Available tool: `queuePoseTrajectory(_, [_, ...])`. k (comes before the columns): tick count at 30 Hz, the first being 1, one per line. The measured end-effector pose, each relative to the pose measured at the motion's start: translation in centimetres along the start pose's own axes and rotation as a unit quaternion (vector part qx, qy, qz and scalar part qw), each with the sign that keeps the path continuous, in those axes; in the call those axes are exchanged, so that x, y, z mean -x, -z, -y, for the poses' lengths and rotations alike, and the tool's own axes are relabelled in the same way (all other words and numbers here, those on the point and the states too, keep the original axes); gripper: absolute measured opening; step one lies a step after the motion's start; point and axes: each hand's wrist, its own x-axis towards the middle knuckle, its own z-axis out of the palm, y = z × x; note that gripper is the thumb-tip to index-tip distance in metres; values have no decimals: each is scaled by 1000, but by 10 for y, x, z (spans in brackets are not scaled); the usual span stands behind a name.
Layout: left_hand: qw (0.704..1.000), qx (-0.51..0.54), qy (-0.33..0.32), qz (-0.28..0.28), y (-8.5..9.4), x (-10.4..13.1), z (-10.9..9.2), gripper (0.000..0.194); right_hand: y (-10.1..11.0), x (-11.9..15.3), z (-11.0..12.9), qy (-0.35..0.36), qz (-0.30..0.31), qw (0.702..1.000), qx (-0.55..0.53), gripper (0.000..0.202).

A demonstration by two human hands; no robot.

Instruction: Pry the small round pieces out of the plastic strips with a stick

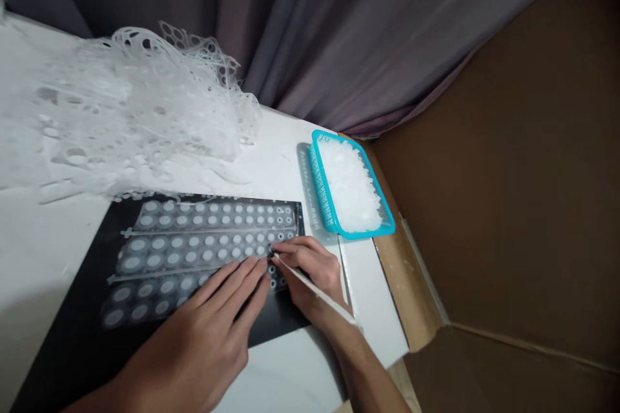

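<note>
A translucent sheet (208,240) with rows of round white pieces lies on a black mat (92,271). My left hand (213,316) rests on the sheet with its fingers stretched out flat, the fingertips near the right end of the rows. My right hand (312,271) is closed in a pinch at that same end, next to the left fingertips. A long thin white strip (320,293) runs from its fingertips back over the wrist; whether it is a tool cannot be made out. Several rings at the right end have dark centres. My fingers hide part of the lower rows.
Behind the mat lies a large heap of white perforated sheet scraps (159,97). A blue basket (320,187) full of small white pieces (351,187) stands to the right. A grey curtain (310,32) hangs at the back, and a brown cardboard wall (508,174) rises on the right.
</note>
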Motion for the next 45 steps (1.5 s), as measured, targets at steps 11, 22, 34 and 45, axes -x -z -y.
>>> queuePoseTrajectory(11, [1000, 18, 8, -14, 1, 0, 1, 46, 5, -4, 3, -115, -12, 990, -78, 17])
queuePoseTrajectory(22, [999, 21, 23, 5, -3, 4, -3, 59, 8, -4, 3, -68, 28, 995, -64, 12])
queuePoseTrajectory(34, [999, 18, 30, 19, 2, 0, 0, 60, 6, -4, 2, -43, 24, 998, -40, 13])
queuePoseTrajectory(45, [1000, 4, 20, 19, 2, 1, 2, 59, 11, -4, -1, -79, 55, 994, -58, 18])
